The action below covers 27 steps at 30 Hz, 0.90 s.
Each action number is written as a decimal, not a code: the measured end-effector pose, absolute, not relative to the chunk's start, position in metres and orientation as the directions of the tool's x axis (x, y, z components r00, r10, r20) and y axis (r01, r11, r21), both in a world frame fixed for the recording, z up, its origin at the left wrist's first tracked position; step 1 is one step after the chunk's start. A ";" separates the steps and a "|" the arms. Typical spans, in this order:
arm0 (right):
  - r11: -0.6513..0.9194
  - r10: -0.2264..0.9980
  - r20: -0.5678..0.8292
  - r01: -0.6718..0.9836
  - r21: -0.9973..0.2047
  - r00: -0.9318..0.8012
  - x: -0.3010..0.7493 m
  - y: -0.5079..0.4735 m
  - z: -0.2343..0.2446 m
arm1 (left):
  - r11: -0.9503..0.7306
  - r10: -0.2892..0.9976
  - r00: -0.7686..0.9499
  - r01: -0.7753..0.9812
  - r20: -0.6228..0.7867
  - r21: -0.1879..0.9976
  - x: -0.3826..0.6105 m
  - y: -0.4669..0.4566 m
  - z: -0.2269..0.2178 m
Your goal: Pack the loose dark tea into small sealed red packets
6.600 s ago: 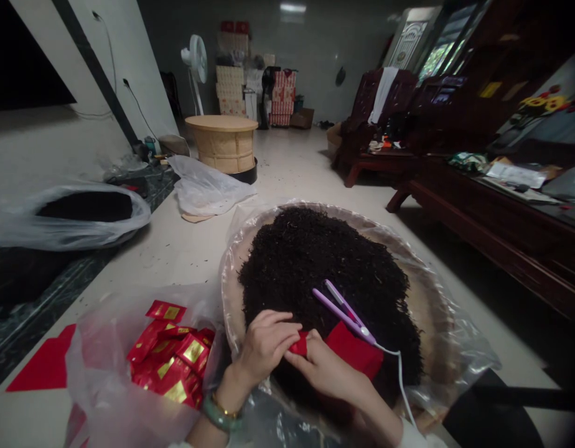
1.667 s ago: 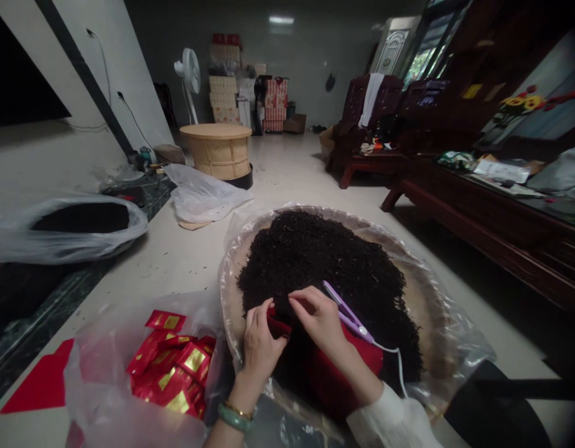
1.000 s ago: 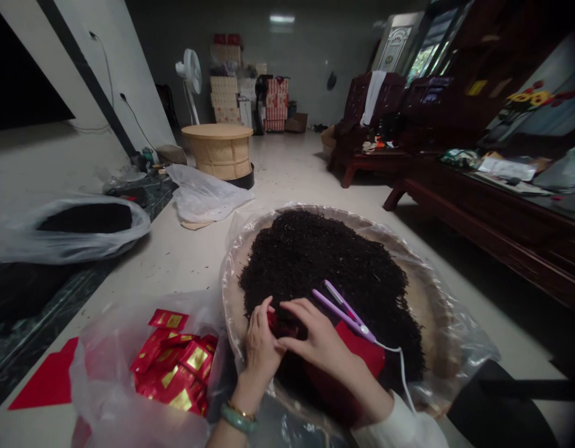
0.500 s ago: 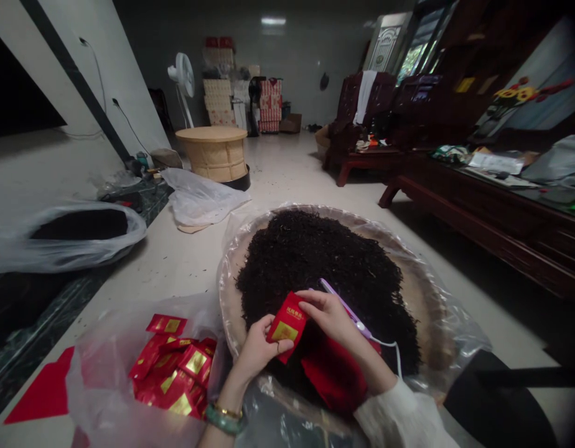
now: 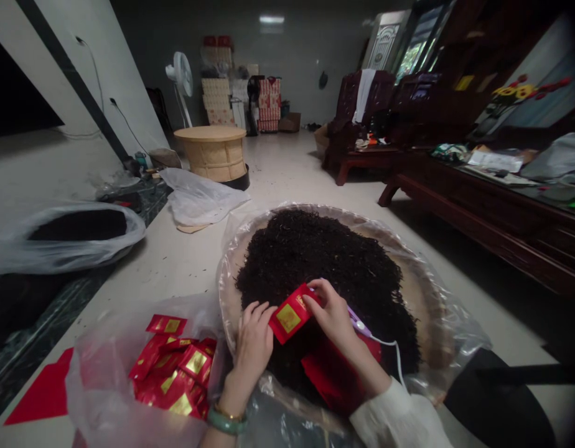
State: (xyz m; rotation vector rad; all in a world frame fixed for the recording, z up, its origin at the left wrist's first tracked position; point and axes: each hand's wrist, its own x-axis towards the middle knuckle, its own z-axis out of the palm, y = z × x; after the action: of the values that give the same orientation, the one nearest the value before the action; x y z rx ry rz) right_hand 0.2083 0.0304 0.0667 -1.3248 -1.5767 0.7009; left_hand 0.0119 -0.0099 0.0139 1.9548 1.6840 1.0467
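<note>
Above a basket (image 5: 420, 298) of dark leaves (image 5: 325, 255), the right hand (image 5: 328, 306) is pinching a red packet (image 5: 289, 317) at one end, the left hand (image 5: 254, 341) is touching the other, grip unclear, and light pressure should avoid creases.

Left hand (image 5: 254, 336): bare. Wrist (image 5: 234, 391) fittings: one green bangle (image 5: 228, 423), thick, smooth, rounded; one thin gold-coloured bracelet (image 5: 224, 412), seated just beside it, on the hand side. Right hand (image 5: 333, 314): bare. Sleeve (image 5: 397, 415): off-white, loose, creased, edge partway along the forearm (image 5: 369, 371).

Pale floor (image 5: 278, 168); dark wood furniture (image 5: 474, 218) right; window (image 5: 420, 46) beyond.
</note>
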 end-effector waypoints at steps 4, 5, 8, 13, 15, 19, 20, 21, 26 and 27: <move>0.279 0.944 0.329 0.443 -0.852 0.038 0.207 0.026 0.065 | -0.198 0.964 -0.085 0.410 0.254 0.890 0.023 -0.014 0.014; 0.275 0.945 0.324 0.438 -0.856 0.041 0.206 0.023 0.065 | -0.212 0.956 -0.106 0.396 0.274 0.893 0.027 -0.016 0.016; 0.295 0.946 0.323 0.406 -0.865 0.001 0.199 0.014 0.066 | -0.288 0.916 -0.088 0.533 0.390 0.796 0.039 -0.020 0.021; 0.452 0.892 0.408 0.436 -0.778 -0.196 0.192 -0.004 0.082 | -0.267 0.928 -0.072 0.561 0.367 0.784 0.050 -0.021 0.014; 0.561 0.827 0.492 0.478 -0.677 -0.273 0.195 -0.010 0.091 | -0.287 0.927 -0.070 0.499 0.368 0.818 0.048 -0.022 0.010; 0.729 0.677 0.621 0.473 -0.495 -0.394 0.203 -0.020 0.108 | -0.410 0.883 -0.044 0.415 0.468 0.812 0.039 -0.026 0.006; 0.747 0.658 0.627 0.463 -0.477 -0.416 0.204 -0.023 0.112 | -0.455 0.860 -0.029 0.406 0.509 0.792 0.036 -0.027 0.006; 0.758 0.648 0.624 0.453 -0.470 -0.437 0.204 -0.026 0.116 | -0.501 0.834 -0.012 0.401 0.552 0.767 0.034 -0.028 0.007; 0.761 0.649 0.544 0.452 -0.466 -0.532 0.206 -0.038 0.134 | -0.669 0.695 0.046 0.405 0.717 0.623 0.030 -0.030 0.009; 0.758 0.653 0.529 0.462 -0.461 -0.542 0.206 -0.040 0.137 | -0.682 0.680 0.051 0.408 0.731 0.607 0.030 -0.030 0.010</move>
State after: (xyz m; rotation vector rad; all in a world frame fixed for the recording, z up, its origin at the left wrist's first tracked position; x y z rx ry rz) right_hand 0.2056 -0.0403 0.1375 -0.8301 -2.2431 0.3476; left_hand 0.0300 -0.0301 0.0095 2.0916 1.1124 1.6792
